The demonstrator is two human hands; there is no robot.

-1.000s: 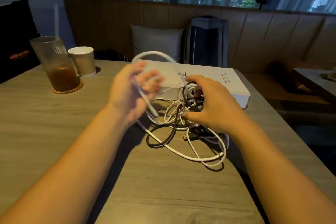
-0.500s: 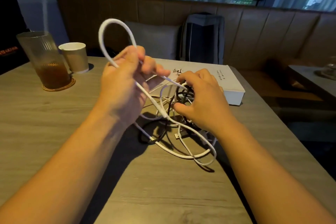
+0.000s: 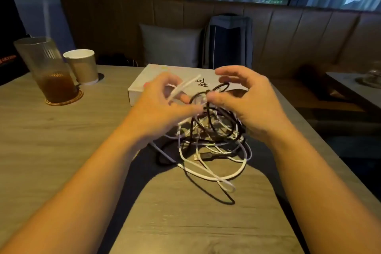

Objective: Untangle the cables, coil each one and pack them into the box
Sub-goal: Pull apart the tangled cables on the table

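Cables [image 3: 208, 142] are pinched by left fingers [image 3: 164, 82] and right fingers [image 3: 219, 100].

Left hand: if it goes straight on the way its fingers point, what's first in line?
Probably the black cable loop that the right hand holds up, just ahead of the left hand and its pinched white cable. The box lies beyond, lower. Depth is unclear.

Table [image 3: 61, 140] with cables [image 3: 237, 175], box [image 3: 144, 86], cup [image 3: 82, 66], coaster [image 3: 80, 96]

Head camera looks forward-down, close over table [image 3: 61, 150].
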